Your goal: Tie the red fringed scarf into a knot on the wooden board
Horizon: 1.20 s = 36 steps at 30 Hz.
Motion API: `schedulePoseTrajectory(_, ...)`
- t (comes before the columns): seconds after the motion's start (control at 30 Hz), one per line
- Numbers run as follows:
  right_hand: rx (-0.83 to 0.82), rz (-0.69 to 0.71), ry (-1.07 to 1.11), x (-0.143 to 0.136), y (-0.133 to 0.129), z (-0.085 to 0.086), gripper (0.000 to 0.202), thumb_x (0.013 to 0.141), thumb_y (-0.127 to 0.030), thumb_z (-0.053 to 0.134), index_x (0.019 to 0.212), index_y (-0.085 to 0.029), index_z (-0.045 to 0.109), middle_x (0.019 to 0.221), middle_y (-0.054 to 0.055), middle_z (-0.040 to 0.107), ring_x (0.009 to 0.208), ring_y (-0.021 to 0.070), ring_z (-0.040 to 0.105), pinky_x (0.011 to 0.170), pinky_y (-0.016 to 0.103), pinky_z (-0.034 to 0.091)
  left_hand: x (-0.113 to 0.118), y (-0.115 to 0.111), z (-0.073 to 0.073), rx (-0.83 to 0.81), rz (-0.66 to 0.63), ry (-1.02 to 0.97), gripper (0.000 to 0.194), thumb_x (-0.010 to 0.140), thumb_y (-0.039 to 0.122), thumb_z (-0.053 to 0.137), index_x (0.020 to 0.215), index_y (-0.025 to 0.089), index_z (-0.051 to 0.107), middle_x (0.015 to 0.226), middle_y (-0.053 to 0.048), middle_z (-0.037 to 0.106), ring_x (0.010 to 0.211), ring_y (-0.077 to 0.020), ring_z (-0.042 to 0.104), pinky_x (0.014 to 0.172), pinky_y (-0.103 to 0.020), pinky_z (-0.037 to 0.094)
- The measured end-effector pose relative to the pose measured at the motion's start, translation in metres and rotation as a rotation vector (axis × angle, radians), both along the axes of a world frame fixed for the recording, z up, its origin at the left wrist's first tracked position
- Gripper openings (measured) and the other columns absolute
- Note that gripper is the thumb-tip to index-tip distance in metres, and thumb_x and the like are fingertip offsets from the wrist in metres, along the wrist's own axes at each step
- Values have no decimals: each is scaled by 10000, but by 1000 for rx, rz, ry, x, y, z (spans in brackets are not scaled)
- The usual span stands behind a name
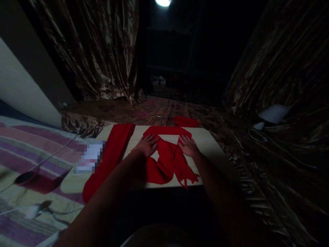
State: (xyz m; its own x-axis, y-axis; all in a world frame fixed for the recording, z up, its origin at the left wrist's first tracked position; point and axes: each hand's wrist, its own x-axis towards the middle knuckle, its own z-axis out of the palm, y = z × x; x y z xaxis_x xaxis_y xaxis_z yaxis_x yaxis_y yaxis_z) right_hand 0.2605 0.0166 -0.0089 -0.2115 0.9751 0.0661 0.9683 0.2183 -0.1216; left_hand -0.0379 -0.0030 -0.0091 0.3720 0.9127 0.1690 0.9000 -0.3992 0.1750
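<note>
A red scarf (167,157) with a fringed end lies looped and crossed over itself on a pale wooden board or low table (210,151). My left hand (148,144) rests flat with its fingers apart on the scarf's left bend. On the right bend lies my right hand (188,145), fingers stretched out and pressed to the cloth. Pale wood shows through the loop between the hands. To the left, a long red strip of folded cloth (113,154) runs across the table and over its near edge; part of it is behind my left forearm.
Past the table's far edge sits a small red cloth item (186,121). At left are a blurred white sheet (89,157), a red cylinder (38,181) and cables on a striped bedspread (51,144). A white lamp (273,114) with its cord is at right. The room is dim.
</note>
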Motion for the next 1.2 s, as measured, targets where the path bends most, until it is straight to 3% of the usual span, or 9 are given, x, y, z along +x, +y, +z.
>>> schedulePoseTrajectory(0.67,183,24,143,8,13,-17,537,995,-423,426,1444,-158,556,1523,91,495,1434,277,407,1199,435,278,-2,1,2,-20,13,20,581,1003,469,369,1544,263,416,1615,-83,355,1508,-312,273,1190,-521,266)
schedulePoseTrajectory(0.87,261,42,224,11,14,-18,452,952,-334,484,1323,-150,664,1404,106,615,1337,231,526,1174,352,341,-5,3,-1,-3,-3,7,584,1008,482,354,1541,252,424,1607,-82,374,1508,-308,273,1192,-514,266)
schedulePoseTrajectory(1.2,361,-209,290,14,4,-7,311,906,-220,483,1043,-183,760,1108,111,750,1049,238,669,958,320,472,-7,5,-4,19,-27,-27,586,1005,458,359,1516,192,466,1576,-109,425,1486,-305,324,1203,-484,274)
